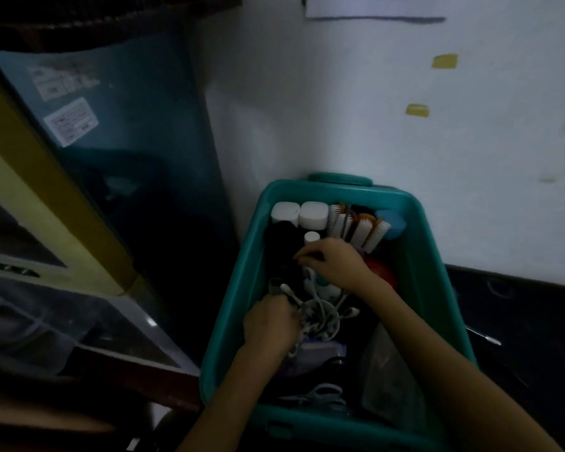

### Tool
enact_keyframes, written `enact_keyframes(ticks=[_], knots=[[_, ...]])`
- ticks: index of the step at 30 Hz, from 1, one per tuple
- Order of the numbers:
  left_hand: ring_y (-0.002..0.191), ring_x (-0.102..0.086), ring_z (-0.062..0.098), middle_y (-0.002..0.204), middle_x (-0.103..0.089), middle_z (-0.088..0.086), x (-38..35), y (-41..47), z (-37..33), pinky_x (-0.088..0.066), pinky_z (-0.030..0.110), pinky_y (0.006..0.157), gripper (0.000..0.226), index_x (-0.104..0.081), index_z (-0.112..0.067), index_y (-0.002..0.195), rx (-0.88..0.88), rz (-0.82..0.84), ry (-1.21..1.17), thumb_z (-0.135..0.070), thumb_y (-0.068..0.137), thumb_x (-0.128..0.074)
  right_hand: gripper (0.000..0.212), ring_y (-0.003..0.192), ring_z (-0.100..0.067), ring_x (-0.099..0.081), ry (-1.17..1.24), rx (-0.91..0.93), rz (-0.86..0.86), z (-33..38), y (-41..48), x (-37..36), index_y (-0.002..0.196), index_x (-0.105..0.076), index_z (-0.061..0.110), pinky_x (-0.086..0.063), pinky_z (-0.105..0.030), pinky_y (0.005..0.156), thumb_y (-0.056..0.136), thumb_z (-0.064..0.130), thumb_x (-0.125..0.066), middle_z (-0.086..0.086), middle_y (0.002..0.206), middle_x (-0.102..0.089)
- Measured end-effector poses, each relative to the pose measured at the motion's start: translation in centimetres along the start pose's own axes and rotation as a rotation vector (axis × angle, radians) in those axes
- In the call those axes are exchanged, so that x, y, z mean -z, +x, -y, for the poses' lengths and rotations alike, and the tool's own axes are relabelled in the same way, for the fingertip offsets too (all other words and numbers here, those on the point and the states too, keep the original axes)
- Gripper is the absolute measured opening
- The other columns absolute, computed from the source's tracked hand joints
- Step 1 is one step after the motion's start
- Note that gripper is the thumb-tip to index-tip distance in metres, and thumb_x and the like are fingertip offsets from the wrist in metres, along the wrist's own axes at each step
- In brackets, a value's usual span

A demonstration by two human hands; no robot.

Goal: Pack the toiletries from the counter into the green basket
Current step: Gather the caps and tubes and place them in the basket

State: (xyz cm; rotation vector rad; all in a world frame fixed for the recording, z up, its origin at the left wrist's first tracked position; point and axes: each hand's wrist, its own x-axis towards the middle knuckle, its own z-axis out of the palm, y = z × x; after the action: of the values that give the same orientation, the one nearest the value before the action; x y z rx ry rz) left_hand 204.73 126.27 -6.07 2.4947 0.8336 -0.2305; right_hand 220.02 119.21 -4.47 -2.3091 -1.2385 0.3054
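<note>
Green basket (232, 305), long axis running away, holds upright white-capped bottles (313, 215) and brushes (366, 233) beyond the right hand (335, 265), grasp unclear; left hand (268, 324) grips tangled white cables (322, 316).

The green basket (433, 256) is looking like smooth plastic and is shining a little along its rim. The white caps (313, 214) inside are looking like matt plastic. The brushes (367, 234) are showing stiff bristles. The white cords (322, 316) are looking smooth and rubbery. A clear bag (392, 380) is looking thin, crinkly and shiny. The white wall (388, 125) is looking painted and matt, with paper (366, 4) sticking on it. The blue cabinet side (137, 132) is shining, glossy and smooth, wearing paper stickers (71, 120). The dark counter (519, 305) is gleaming.
</note>
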Motion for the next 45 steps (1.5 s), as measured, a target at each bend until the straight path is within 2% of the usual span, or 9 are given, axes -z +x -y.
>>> enact_keyframes(ticks=[2, 5, 12, 17, 24, 28, 30, 34, 45], knots=[[0.094, -0.06, 0.023, 0.108, -0.063, 0.005, 0.7, -1.2, -0.8, -0.043, 0.029, 0.069, 0.032, -0.062, -0.015, 0.11, -0.062, -0.073, -0.029, -0.04, 0.097, -0.046, 0.018, 0.094, -0.012, -0.064, 0.129, -0.055, -0.055, -0.5, -1.7, 1.4, 0.104, -0.073, 0.02, -0.051, -0.03, 0.086, 0.091, 0.022, -0.061, 0.003, 0.103, -0.072], [0.1, -0.059, 0.021, 0.116, -0.06, 0.002, 1.4, -2.3, -3.1, -0.049, 0.034, 0.077, 0.029, -0.06, -0.02, 0.119, -0.18, -0.12, -0.053, -0.036, 0.097, -0.047, 0.018, 0.092, -0.013, -0.065, 0.242, -0.115, -0.155, -1.3, -4.6, 3.0, 0.103, -0.074, 0.015, -0.052, -0.033, 0.088, 0.091, 0.018, -0.061, 0.0, 0.101, -0.072], [0.099, -0.058, 0.017, 0.113, -0.059, -0.003, 0.0, -3.8, -9.7, -0.05, 0.037, 0.082, 0.025, -0.059, -0.026, 0.117, -0.533, -0.15, -0.191, -0.027, 0.093, -0.052, 0.019, 0.09, -0.008, -0.068, 0.546, -0.194, -0.388, -3.3, -12.0, 5.7, 0.095, -0.074, 0.021, -0.052, -0.022, 0.085, 0.09, 0.008, -0.061, 0.005, 0.094, -0.073], [0.101, -0.059, 0.016, 0.108, -0.063, -0.002, -2.4, -5.0, -14.3, -0.048, 0.036, 0.086, 0.026, -0.062, -0.021, 0.115, -0.767, -0.082, -0.306, -0.018, 0.09, -0.057, 0.017, 0.092, -0.016, -0.068, 0.752, -0.343, -0.561, -5.1, -18.2, 7.0, 0.098, -0.073, 0.01, -0.052, -0.029, 0.089, 0.091, 0.004, -0.059, -0.006, 0.095, -0.073], [0.095, -0.058, 0.007, 0.103, -0.061, -0.009, -6.3, -6.8, -19.5, -0.049, 0.027, 0.084, 0.024, -0.061, -0.023, 0.112, -0.981, 0.061, -0.287, -0.015, 0.089, -0.059, 0.019, 0.085, -0.014, -0.068, 0.756, -0.555, -0.808, -6.3, -25.8, 8.6, 0.103, -0.069, 0.0, -0.054, -0.019, 0.077, 0.093, 0.004, -0.054, -0.013, 0.093, -0.071], [0.099, -0.056, 0.006, 0.107, -0.059, -0.011, -8.5, -7.3, -20.6, -0.045, 0.025, 0.086, 0.026, -0.058, -0.029, 0.117, -1.042, 0.155, -0.087, -0.022, 0.092, -0.055, 0.018, 0.087, -0.02, -0.068, 0.77, -0.69, -0.876, -6.8, -29.2, 7.6, 0.102, -0.068, 0.002, -0.055, -0.025, 0.082, 0.093, 0.004, -0.053, -0.016, 0.093, -0.071], [0.099, -0.054, 0.005, 0.109, -0.058, -0.013, -9.3, -7.4, -20.4, -0.041, 0.022, 0.086, 0.027, -0.054, -0.035, 0.12, -1.073, 0.121, 0.072, -0.027, 0.094, -0.053, 0.016, 0.088, -0.015, -0.068, 0.765, -0.769, -0.876, -7.2, -30.6, 6.4, 0.1, -0.069, 0.009, -0.054, -0.021, 0.082, 0.093, 0.007, -0.054, -0.008, 0.092, -0.072], [0.095, -0.054, 0.005, 0.105, -0.058, -0.014, -9.8, -6.9, -20.4, -0.04, 0.022, 0.083, 0.025, -0.054, -0.038, 0.119, -1.045, 0.101, 0.1, -0.029, 0.095, -0.051, 0.015, 0.087, -0.011, -0.068, 0.774, -0.873, -0.832, -9.0, -32.2, 3.8, 0.097, -0.07, 0.016, -0.054, -0.022, 0.083, 0.092, 0.011, -0.057, -0.001, 0.088, -0.072], [0.105, -0.05, 0.014, 0.115, -0.054, -0.005, -11.5, -7.1, -21.3, -0.034, 0.026, 0.085, 0.022, -0.05, -0.027, 0.118, -0.732, 0.02, 0.437, -0.024, 0.097, -0.044, 0.015, 0.085, 0.0, -0.068, 0.757, -0.802, -0.349, -18.0, -32.0, 2.8, 0.094, -0.071, 0.029, -0.053, -0.028, 0.087, 0.089, 0.017, -0.062, 0.01, 0.087, -0.074]])
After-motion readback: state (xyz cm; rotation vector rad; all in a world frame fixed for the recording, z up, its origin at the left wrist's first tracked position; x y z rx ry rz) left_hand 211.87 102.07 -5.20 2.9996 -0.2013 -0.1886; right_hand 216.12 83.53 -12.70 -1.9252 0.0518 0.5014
